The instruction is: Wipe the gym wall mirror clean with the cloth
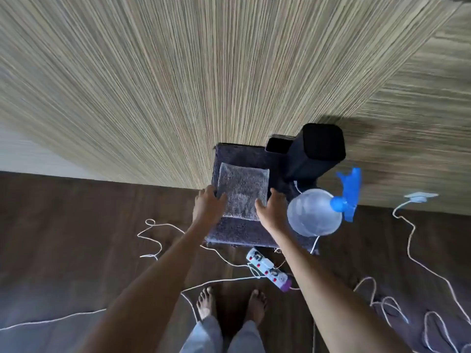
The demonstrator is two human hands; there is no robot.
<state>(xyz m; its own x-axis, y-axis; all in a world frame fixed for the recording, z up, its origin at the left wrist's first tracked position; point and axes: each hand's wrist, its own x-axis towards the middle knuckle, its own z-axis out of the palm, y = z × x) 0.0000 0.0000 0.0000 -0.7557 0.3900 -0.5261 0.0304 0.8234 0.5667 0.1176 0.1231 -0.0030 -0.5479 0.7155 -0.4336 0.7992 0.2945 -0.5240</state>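
Bare feet [206,304] stand on the wooden floor [76,225], a power strip [267,270] just ahead (white cables loop around it). Beyond, the left hand [209,206] and right hand [271,212] flank the folded grey cloth [242,194] on a dark mat [239,230]. The fingers touch the cloth's side edges, but I cannot tell if they pinch it. A spray bottle [314,212] stands to the right.

You are looking at a grey folded cloth [242,192] of soft, nubbly pile on a darker, shaggy fabric surface [237,231]. The round clear spray bottle [313,212] is gleaming as glossy plastic; the tall black box [313,154] is looking matt, the dark floor [76,225] smooth and wood-grained.
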